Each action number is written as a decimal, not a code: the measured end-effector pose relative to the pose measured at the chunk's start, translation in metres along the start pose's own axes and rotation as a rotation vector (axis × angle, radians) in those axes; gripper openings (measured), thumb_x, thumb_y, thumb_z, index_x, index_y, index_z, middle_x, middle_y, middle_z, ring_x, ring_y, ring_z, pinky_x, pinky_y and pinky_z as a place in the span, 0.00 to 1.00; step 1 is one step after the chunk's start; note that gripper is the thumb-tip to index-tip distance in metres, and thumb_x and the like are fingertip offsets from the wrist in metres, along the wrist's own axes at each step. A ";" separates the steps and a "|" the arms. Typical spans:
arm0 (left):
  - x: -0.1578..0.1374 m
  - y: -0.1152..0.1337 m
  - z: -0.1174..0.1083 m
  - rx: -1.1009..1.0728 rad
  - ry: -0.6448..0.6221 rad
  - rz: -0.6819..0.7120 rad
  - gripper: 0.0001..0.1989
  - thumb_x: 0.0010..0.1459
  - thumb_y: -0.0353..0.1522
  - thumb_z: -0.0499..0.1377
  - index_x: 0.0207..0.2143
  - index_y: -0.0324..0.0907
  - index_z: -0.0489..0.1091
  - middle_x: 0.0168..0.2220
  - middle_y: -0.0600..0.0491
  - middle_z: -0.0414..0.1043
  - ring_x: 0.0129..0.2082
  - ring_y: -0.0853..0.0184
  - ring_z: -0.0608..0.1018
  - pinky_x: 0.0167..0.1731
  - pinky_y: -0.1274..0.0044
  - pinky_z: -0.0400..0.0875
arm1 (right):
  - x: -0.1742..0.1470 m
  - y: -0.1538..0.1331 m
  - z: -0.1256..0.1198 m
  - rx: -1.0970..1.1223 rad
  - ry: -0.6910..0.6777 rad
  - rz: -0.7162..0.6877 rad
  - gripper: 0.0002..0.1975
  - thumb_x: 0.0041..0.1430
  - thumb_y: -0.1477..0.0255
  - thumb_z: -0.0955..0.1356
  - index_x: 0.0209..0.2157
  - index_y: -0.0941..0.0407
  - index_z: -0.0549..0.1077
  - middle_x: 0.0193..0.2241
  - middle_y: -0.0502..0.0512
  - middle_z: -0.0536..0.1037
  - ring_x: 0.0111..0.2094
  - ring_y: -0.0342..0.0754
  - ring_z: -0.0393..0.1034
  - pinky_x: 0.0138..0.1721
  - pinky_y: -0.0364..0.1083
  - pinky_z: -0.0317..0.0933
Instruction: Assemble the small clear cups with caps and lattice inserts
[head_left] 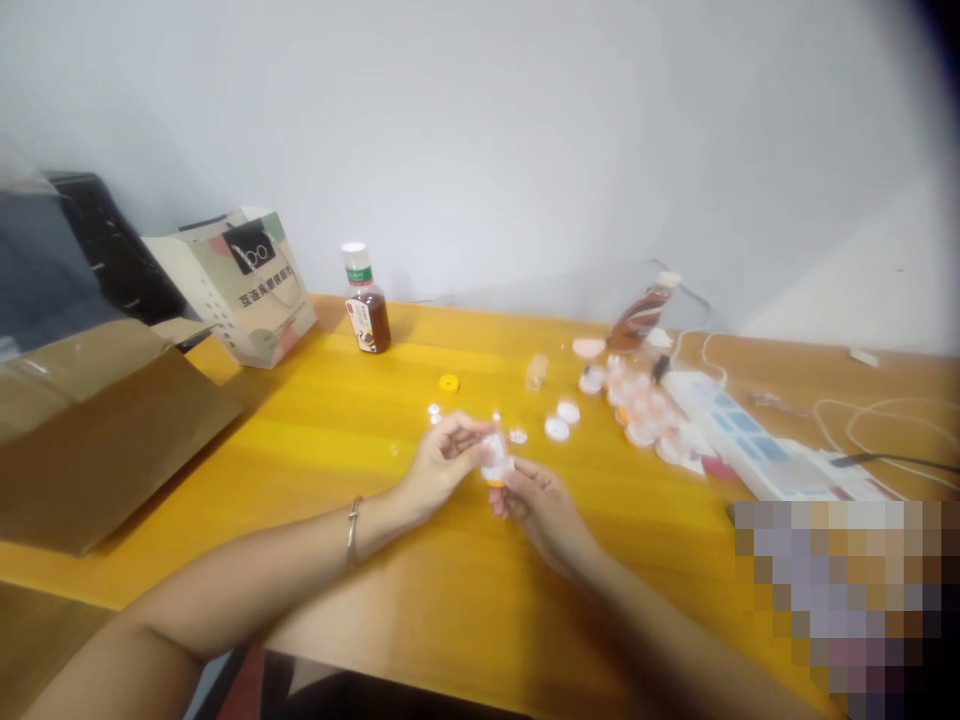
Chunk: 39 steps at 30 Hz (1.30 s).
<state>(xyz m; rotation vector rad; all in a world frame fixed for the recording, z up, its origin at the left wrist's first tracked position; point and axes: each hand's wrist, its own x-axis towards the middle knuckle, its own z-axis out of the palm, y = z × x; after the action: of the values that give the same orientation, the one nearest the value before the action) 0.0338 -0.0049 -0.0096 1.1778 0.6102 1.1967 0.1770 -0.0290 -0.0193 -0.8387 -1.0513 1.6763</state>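
Between my two hands, above the middle of the table, is a small clear plastic piece with a yellow-orange rim [495, 462], blurred by motion. My left hand [448, 462] pinches its upper left side. Around its lower right edge close the fingers of my right hand [541, 503]. Just beyond lie a yellow round cap [448, 383], two white discs [557, 428] and several small white bits [517, 436]. Farther back stands a small translucent piece [536, 372]. What exactly the held piece is stays unclear.
A brown bottle [369, 315] stands near the wall, and another bottle [643, 315] leans at the right. Several clear and orange pieces [637, 400] line up beside a white power strip [735, 425] with cables. At left are a cardboard box [112, 440] and a paper bag [244, 290].
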 end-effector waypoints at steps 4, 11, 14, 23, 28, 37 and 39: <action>0.006 0.006 -0.007 -0.121 -0.169 -0.117 0.14 0.51 0.35 0.60 0.39 0.38 0.64 0.38 0.46 0.72 0.39 0.63 0.74 0.42 0.71 0.64 | 0.001 0.002 0.000 0.139 -0.046 0.060 0.12 0.48 0.64 0.68 0.21 0.59 0.70 0.16 0.48 0.70 0.17 0.37 0.60 0.20 0.38 0.56; 0.010 0.003 -0.009 -0.046 -0.097 -0.094 0.14 0.48 0.36 0.62 0.36 0.38 0.66 0.36 0.50 0.71 0.35 0.69 0.73 0.38 0.76 0.64 | 0.002 0.003 0.000 0.100 0.000 0.073 0.09 0.47 0.67 0.69 0.24 0.59 0.71 0.18 0.49 0.72 0.19 0.38 0.63 0.22 0.38 0.57; 0.012 0.004 -0.013 -0.019 -0.110 -0.090 0.12 0.47 0.33 0.63 0.34 0.38 0.67 0.35 0.51 0.71 0.34 0.70 0.73 0.36 0.78 0.64 | 0.000 0.005 0.002 0.105 -0.010 0.085 0.10 0.47 0.66 0.69 0.23 0.59 0.71 0.17 0.49 0.72 0.18 0.38 0.62 0.21 0.38 0.56; 0.023 0.017 -0.029 0.229 -0.278 -0.101 0.19 0.48 0.34 0.62 0.43 0.40 0.66 0.47 0.45 0.66 0.46 0.62 0.69 0.43 0.73 0.64 | 0.003 0.001 -0.003 -0.125 0.001 0.001 0.09 0.46 0.67 0.70 0.27 0.58 0.72 0.18 0.49 0.73 0.19 0.39 0.64 0.22 0.40 0.56; 0.028 0.031 -0.041 0.298 -0.526 -0.193 0.14 0.52 0.31 0.58 0.43 0.39 0.67 0.42 0.46 0.70 0.41 0.66 0.73 0.43 0.72 0.66 | 0.002 0.008 -0.003 -0.116 -0.057 0.021 0.09 0.48 0.66 0.69 0.26 0.59 0.72 0.18 0.48 0.72 0.18 0.39 0.64 0.22 0.40 0.56; 0.022 0.051 -0.039 0.778 -0.510 -0.015 0.11 0.54 0.34 0.56 0.39 0.39 0.69 0.35 0.48 0.72 0.34 0.68 0.73 0.35 0.76 0.68 | 0.003 0.003 -0.001 -0.222 -0.090 0.057 0.08 0.47 0.67 0.69 0.29 0.58 0.73 0.18 0.47 0.72 0.19 0.39 0.64 0.23 0.41 0.58; 0.020 0.051 -0.035 0.785 -0.529 0.026 0.10 0.55 0.33 0.54 0.38 0.39 0.69 0.35 0.48 0.72 0.35 0.68 0.73 0.36 0.76 0.68 | 0.002 0.005 -0.002 -0.126 -0.120 0.095 0.08 0.47 0.67 0.69 0.26 0.58 0.72 0.17 0.47 0.72 0.18 0.38 0.63 0.22 0.40 0.57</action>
<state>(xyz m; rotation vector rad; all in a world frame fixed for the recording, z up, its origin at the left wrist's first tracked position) -0.0094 0.0229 0.0304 2.0770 0.6701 0.6023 0.1762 -0.0275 -0.0249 -0.8900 -1.2267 1.7722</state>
